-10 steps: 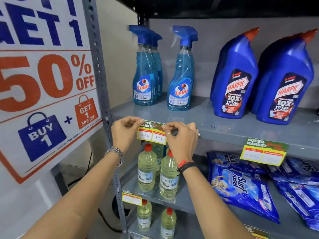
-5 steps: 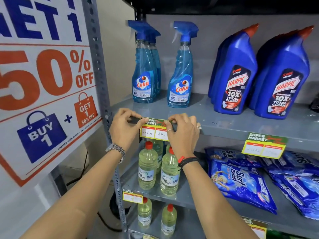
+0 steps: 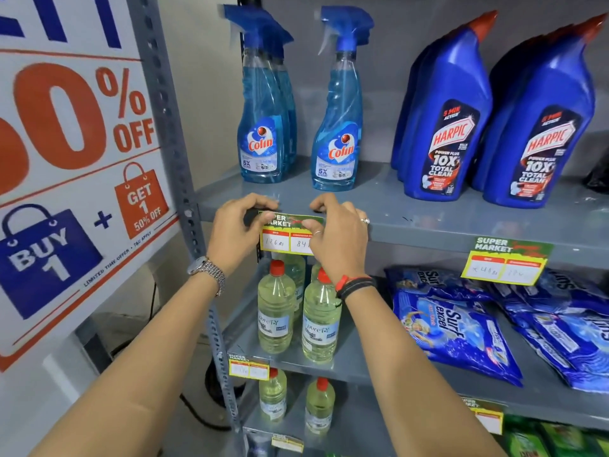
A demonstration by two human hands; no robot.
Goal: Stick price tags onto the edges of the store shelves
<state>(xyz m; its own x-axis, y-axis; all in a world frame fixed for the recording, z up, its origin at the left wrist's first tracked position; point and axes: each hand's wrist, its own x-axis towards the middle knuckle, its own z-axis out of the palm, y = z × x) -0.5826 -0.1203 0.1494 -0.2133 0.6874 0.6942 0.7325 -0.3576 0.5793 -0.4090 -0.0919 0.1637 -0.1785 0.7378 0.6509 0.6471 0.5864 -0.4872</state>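
A green, red and yellow price tag (image 3: pixel 286 233) lies against the front edge of the grey upper shelf (image 3: pixel 428 232), below the Colin spray bottles (image 3: pixel 336 127). My left hand (image 3: pixel 235 230) pinches the tag's top left corner against the edge. My right hand (image 3: pixel 339 232) holds its right side, with the thumb pressing on the tag's green strip and the fingers curled over the shelf lip. The tag's right end is hidden behind my right hand. A second price tag (image 3: pixel 507 260) hangs from the same edge further right.
Blue Harpic bottles (image 3: pixel 445 120) stand on the upper shelf at right. Clear bottles with red caps (image 3: pixel 275 311) and blue Surf Excel packs (image 3: pixel 461 328) fill the shelf below, which carries a small tag (image 3: pixel 248 367). A large sale poster (image 3: pixel 75 166) hangs left of the grey upright (image 3: pixel 178 159).
Both hands have lifted the tag from below the shelf lip up onto the shelf's front edge. My fingers now curl over the lip and press the tag flat.
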